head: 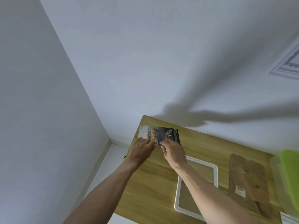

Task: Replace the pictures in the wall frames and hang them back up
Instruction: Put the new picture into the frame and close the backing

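Note:
A printed picture (159, 133) with a yellow car lies at the far left corner of the wooden table (153, 183). My left hand (142, 148) and my right hand (174, 151) both pinch its near edge, fingertips almost touching. An empty white frame (216, 171) lies flat on the table under my right forearm. The brown backing board (247, 180) with a small label lies to its right. Another white-framed picture (288, 62) hangs on the wall at the upper right.
A green translucent thing (291, 177) sits blurred at the right edge. A white paper (289, 219) shows at the bottom right corner. The table stands against the white wall; floor and skirting lie to its left.

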`<action>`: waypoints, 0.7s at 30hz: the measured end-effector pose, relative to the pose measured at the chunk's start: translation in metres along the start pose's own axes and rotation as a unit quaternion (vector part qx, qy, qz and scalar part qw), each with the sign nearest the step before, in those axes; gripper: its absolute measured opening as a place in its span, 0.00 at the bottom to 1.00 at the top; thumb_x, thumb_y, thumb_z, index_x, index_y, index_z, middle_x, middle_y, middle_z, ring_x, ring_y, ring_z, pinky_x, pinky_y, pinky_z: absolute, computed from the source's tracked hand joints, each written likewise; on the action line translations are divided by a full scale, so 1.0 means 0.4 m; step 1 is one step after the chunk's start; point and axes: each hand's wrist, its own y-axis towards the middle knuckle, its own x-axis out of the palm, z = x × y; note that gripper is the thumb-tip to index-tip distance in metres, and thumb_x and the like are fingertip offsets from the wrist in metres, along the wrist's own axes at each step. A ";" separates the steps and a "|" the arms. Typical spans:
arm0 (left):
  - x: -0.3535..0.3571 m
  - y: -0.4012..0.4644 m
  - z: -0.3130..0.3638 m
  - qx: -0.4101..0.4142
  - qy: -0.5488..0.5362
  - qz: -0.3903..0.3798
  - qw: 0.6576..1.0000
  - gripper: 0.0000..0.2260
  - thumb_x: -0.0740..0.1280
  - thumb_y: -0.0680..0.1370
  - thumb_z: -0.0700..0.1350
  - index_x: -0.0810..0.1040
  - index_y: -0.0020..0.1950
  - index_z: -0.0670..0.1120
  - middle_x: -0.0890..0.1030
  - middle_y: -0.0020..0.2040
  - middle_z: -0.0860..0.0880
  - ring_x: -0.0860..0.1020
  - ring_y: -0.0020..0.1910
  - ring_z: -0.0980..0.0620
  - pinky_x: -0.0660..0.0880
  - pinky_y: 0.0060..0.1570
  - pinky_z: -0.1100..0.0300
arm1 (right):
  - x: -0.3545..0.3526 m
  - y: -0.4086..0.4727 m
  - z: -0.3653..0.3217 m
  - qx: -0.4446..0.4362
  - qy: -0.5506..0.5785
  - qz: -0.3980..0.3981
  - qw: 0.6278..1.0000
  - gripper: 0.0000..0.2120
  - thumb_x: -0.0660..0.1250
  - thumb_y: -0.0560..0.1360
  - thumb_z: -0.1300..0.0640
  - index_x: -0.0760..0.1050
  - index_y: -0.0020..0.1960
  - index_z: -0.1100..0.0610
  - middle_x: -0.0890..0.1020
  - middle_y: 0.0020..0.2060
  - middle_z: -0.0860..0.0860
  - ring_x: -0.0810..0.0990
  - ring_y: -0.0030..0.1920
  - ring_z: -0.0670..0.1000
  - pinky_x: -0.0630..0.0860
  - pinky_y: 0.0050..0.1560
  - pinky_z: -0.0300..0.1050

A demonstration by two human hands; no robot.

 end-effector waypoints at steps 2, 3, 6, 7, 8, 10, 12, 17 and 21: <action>-0.037 0.011 -0.002 -0.029 -0.030 0.009 0.999 0.15 0.62 0.77 0.56 0.80 0.43 0.47 0.83 0.39 0.52 0.82 0.37 0.50 0.77 0.42 0.59 | -0.031 0.006 -0.003 0.002 0.014 0.039 0.999 0.09 0.72 0.73 0.64 0.83 0.51 0.54 0.85 0.42 0.48 0.83 0.37 0.51 0.76 0.35 0.39; -0.055 0.018 -0.004 -0.044 -0.041 0.013 0.998 0.15 0.65 0.75 0.57 0.81 0.45 0.47 0.84 0.41 0.52 0.83 0.41 0.50 0.78 0.45 0.58 | -0.051 0.007 -0.003 0.006 0.023 0.051 0.998 0.09 0.70 0.75 0.64 0.82 0.52 0.54 0.85 0.43 0.48 0.83 0.37 0.51 0.73 0.35 0.38; -0.121 0.057 0.005 -0.141 -0.114 0.038 0.983 0.15 0.73 0.72 0.55 0.81 0.51 0.46 0.84 0.47 0.52 0.82 0.47 0.48 0.76 0.50 0.55 | -0.117 0.003 0.012 0.033 0.070 0.064 0.995 0.10 0.64 0.79 0.62 0.80 0.57 0.54 0.83 0.44 0.50 0.80 0.40 0.54 0.69 0.36 0.41; -0.149 0.072 0.014 -0.192 -0.156 0.038 0.968 0.16 0.73 0.72 0.55 0.80 0.52 0.46 0.83 0.49 0.52 0.81 0.48 0.49 0.76 0.49 0.55 | -0.141 -0.002 0.020 0.047 0.099 0.069 0.992 0.10 0.63 0.79 0.63 0.79 0.58 0.55 0.82 0.44 0.51 0.80 0.41 0.54 0.68 0.37 0.42; -0.176 0.087 0.025 -0.236 -0.199 0.039 0.950 0.16 0.74 0.71 0.55 0.79 0.53 0.47 0.83 0.49 0.53 0.80 0.47 0.50 0.75 0.47 0.55 | -0.167 -0.008 0.028 0.065 0.137 0.076 0.986 0.10 0.62 0.79 0.63 0.78 0.57 0.55 0.83 0.44 0.51 0.80 0.42 0.54 0.69 0.38 0.43; -0.228 0.114 0.056 -0.281 -0.277 0.044 0.918 0.16 0.75 0.70 0.55 0.79 0.52 0.48 0.83 0.47 0.54 0.80 0.44 0.53 0.75 0.42 0.59 | -0.224 -0.026 0.048 0.113 0.232 0.088 0.962 0.09 0.62 0.79 0.63 0.77 0.56 0.54 0.83 0.43 0.49 0.80 0.42 0.52 0.75 0.38 0.46; -0.264 0.133 0.096 -0.298 -0.344 0.049 0.889 0.15 0.76 0.69 0.54 0.79 0.51 0.48 0.83 0.45 0.55 0.80 0.43 0.55 0.73 0.38 0.65 | -0.282 -0.053 0.073 0.159 0.313 0.085 0.932 0.08 0.63 0.78 0.62 0.76 0.55 0.52 0.83 0.42 0.48 0.81 0.41 0.51 0.76 0.38 0.45; -0.285 0.148 0.214 -0.347 -0.487 0.068 0.798 0.17 0.77 0.68 0.53 0.80 0.52 0.47 0.84 0.45 0.52 0.83 0.44 0.54 0.80 0.43 0.58 | -0.377 -0.162 0.145 0.224 0.434 0.079 0.869 0.09 0.64 0.79 0.62 0.74 0.56 0.52 0.83 0.46 0.49 0.82 0.46 0.48 0.76 0.41 0.42; -0.265 0.128 0.331 -0.350 -0.579 0.029 0.735 0.18 0.76 0.71 0.42 0.77 0.59 0.41 0.85 0.47 0.45 0.84 0.43 0.51 0.79 0.37 0.61 | -0.395 -0.261 0.203 0.277 0.495 0.113 0.816 0.10 0.68 0.76 0.63 0.77 0.56 0.54 0.83 0.46 0.54 0.82 0.45 0.52 0.77 0.42 0.44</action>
